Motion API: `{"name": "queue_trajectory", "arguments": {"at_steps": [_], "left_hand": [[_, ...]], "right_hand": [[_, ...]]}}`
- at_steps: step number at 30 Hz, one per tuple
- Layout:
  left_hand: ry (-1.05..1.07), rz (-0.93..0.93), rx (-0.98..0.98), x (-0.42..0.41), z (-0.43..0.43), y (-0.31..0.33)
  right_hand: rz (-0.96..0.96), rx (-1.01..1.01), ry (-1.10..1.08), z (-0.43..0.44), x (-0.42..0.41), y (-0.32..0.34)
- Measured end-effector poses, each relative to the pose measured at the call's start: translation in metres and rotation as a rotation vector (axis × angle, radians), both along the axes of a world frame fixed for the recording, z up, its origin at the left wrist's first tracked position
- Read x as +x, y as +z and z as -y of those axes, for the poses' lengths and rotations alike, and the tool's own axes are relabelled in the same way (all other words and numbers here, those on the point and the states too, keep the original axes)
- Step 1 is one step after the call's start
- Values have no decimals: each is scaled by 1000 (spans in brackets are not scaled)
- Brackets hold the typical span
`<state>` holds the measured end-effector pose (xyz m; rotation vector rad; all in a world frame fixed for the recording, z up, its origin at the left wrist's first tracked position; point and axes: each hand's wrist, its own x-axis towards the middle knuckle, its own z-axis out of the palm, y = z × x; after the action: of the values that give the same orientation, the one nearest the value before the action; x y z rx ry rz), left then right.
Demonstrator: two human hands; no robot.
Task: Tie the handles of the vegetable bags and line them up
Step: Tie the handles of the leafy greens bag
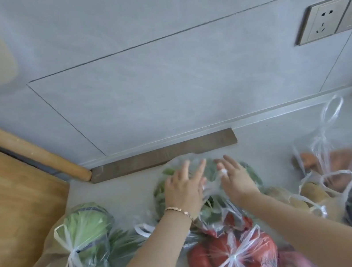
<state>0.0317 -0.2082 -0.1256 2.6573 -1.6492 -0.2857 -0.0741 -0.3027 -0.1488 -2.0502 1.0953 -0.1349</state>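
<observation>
Grey wall tiles back a pale grey surface (121, 189), with a wooden board (8, 208) leaning at the far left. Beside it lies the cabbage bag (79, 231), its handles already knotted in a bow.

At the middle, near the wall, sits the bag of leafy greens (160, 193), the one in hand at this moment. The left hand (184, 188) rests on its top with fingers straight and spread, a wide grip holding nothing. The right hand (236, 177) lies just beside it on the same bag, fingers likewise splayed; a scrap of white film shows against them, and through the blur it seems to lie there rather than be pinched. Nearer the person, the red vegetable bag (214, 257) is tied shut.

To the right, the potato bag (313, 192) and the carrot bag (342, 159) still have their handle loops loose. A wall socket (326, 19) sits above them.

The greens bag should handle as light and soft, its thin film slippery and easily torn, and the leaves inside will bruise if squeezed. The best hold, I judge, is on the two handle strips themselves, gathered high above the leaves, one in each hand.
</observation>
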Motion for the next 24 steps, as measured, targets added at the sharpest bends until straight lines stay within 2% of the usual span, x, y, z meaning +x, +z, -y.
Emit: {"name": "queue_trajectory", "arguments": {"at_steps": [2,5,10,15,17,20,22,24], "left_hand": [[-83,53,99,1,-2,-19],[7,-10,193,4,-7,-51],[58,-48,305,9,-2,-77],[12,-91,360,18,9,-77],[58,-251,245,23,12,-62],[327,-573,-179,33,8,-26],[461,-710,-480,40,3,-2],[497,-892,-675,39,1,23]], "right_hand": [[-191,-131,202,-2,-4,-24],[-396,-267,340,0,-7,-54],[-501,-298,390,11,4,-75],[-520,-228,415,19,11,-74],[-364,-87,305,22,12,-60],[78,320,-64,28,12,-17],[334,523,-204,34,8,12],[560,785,-290,40,6,32]]}}
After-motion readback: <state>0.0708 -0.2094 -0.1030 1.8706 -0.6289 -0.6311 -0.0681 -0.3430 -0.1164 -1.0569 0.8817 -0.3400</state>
